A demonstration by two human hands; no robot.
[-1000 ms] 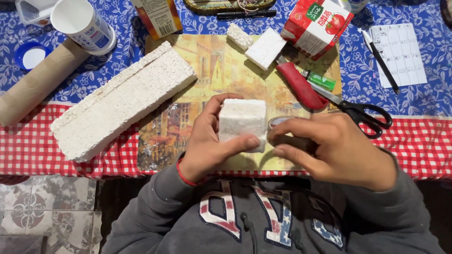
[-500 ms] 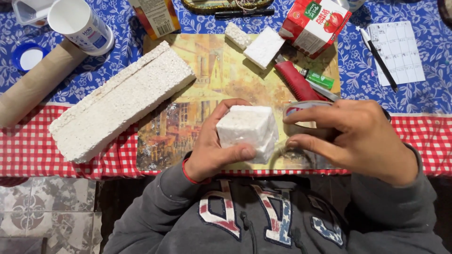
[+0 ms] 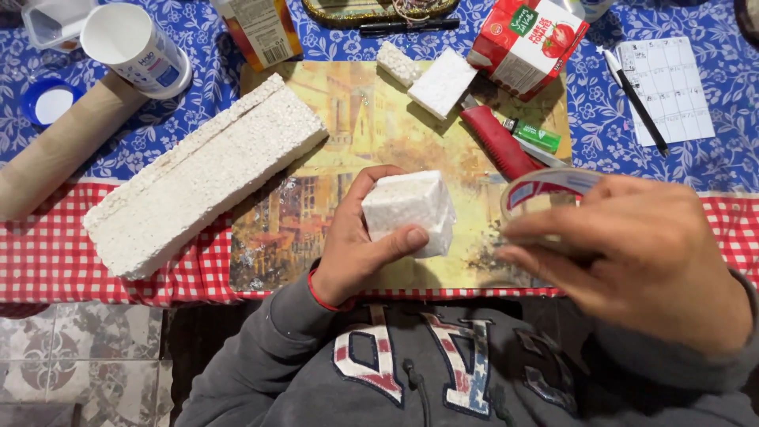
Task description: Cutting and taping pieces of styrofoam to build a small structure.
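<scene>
Left hand: the left hand is clamped on a white foam block wrapped in clear film, thumb across the near face, fingers curled behind the far side.
Foam block position: held just above a yellow painted picture board, near the middle of its front half, its top face turned towards the camera.
Right hand: the right hand is closed on a roll of clear adhesive tape with a red and white core, the fingers pinched on its near rim; motion blur hides the exact grip.
Tape roll position: to the right of the foam block, near it; whether a strip joins the two cannot be told.
Picture board: lies on a table with a blue floral cloth and a red and white checked cloth along the front edge.
Left of the board: a long white foam slab lies diagonally, one end on the board; beyond it are a brown cardboard tube and a white plastic cup on its side.
Back of the board: two small white foam offcuts, a red-handled cutter and a small green tube.
Back right: a red and white drink carton, and a black pen lying on a white printed paper sheet.
Clothing: grey sweatshirt sleeves, with a red band at the left wrist.
</scene>
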